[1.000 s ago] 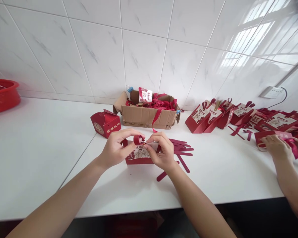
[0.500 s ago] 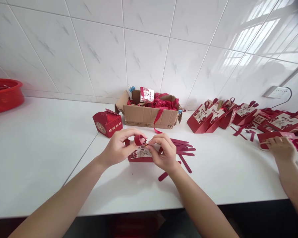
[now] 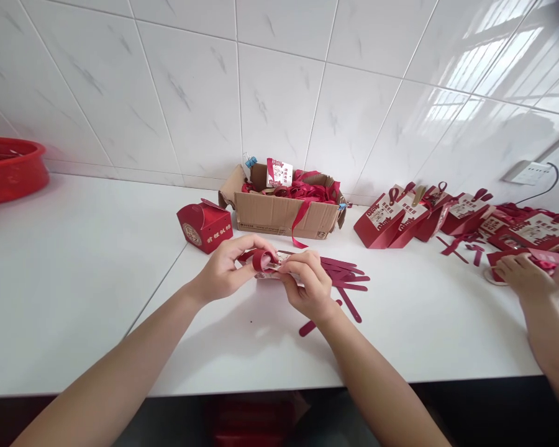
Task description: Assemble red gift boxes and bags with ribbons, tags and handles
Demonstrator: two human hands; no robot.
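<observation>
Hand, left (image 3: 224,270): curled, gripping strap (image 3: 258,261) | right hand (image 3: 308,282): pinching strap's end | box (image 3: 205,228) beside carton (image 3: 282,216), towards bench (image 3: 93,279) back edge: 前程似锦

A white table (image 3: 74,279) runs beneath both hands, a thin seam (image 3: 153,293) crossing it near the left hand (image 3: 221,270); a red box (image 3: 208,230) sits just beyond that hand, a red basin (image 3: 16,177) well off to its left; behind both hands stands a cardboard carton (image 3: 284,214); dark red strips (image 3: 349,304) lie scattered just right of the right hand (image 3: 310,282); farther right stand red handled boxes (image 3: 371,233), with ribbon scraps (image 3: 453,249) beside them.
</observation>
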